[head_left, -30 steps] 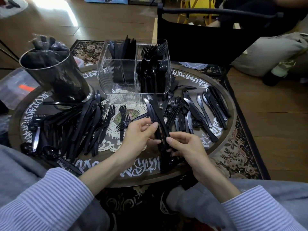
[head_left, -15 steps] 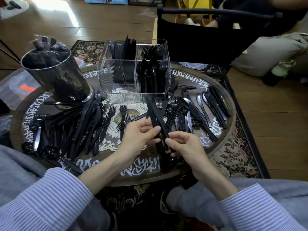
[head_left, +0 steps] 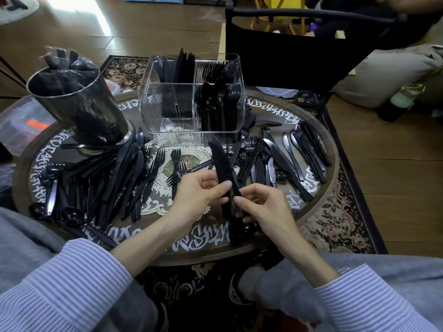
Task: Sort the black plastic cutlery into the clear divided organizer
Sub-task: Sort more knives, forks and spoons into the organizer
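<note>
Now the left hand (head_left: 199, 192) and right hand (head_left: 263, 207) pinch the bundled knives (head_left: 221, 164) closer together, fingers (head_left: 224, 186) curled round the handles near the tabletop's (head_left: 318, 207) front edge.

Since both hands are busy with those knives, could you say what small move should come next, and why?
Probably lift the knives, gripped by left hand and right hand, into the organizer's rear left compartment, where knives already stand; forks and spoons fill the right side.

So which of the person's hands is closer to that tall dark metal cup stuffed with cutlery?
Left. The left hand is mid-table, with the tall dark metal cup further out on its own side. The right hand sits on the left hand's other side, farther away.
</note>
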